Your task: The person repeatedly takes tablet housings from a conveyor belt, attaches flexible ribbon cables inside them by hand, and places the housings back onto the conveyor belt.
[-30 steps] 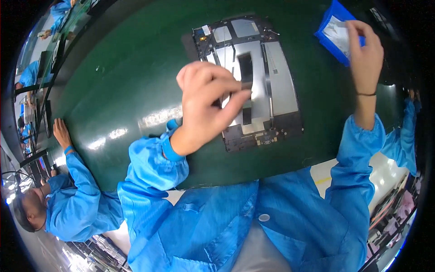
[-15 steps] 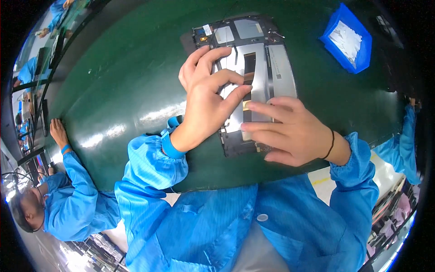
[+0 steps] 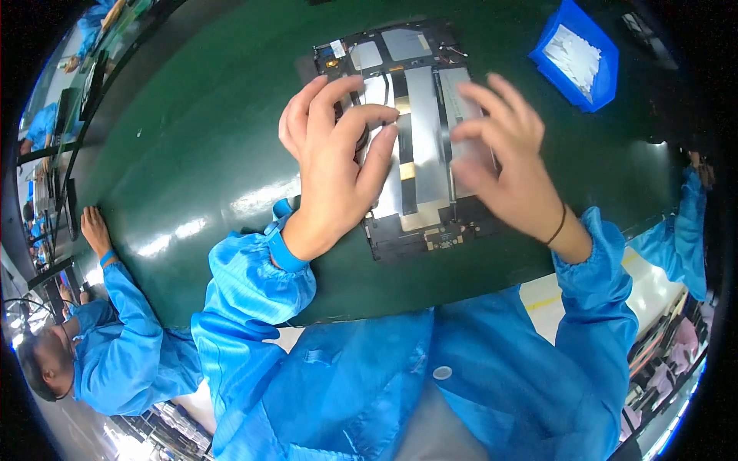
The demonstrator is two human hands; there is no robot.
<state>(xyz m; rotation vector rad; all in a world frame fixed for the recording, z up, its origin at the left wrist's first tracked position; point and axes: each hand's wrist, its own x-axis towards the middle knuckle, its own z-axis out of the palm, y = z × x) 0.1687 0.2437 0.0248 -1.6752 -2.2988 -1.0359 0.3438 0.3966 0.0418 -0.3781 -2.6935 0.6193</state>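
An opened tablet-like device lies on the green table, showing silver panels, a black frame and small circuit parts. Down its middle runs a dark flex ribbon with gold-coloured patches. My left hand rests over the device's left side, fingers curved; its thumb and index tips are slightly apart beside the ribbon, with nothing visible between them. My right hand hovers above the device's right edge, blurred by motion, its fingers spread and holding nothing. Part of the left silver panel is hidden under my left hand.
A blue bin of white strips stands at the far right of the green table. On the left, a co-worker in a blue smock rests a hand on the table edge. Another blue sleeve shows at right.
My right hand has lifted off the ribbon and moved up and right. My left thumb and index finger have come away from the ribbon, leaving more of it uncovered.
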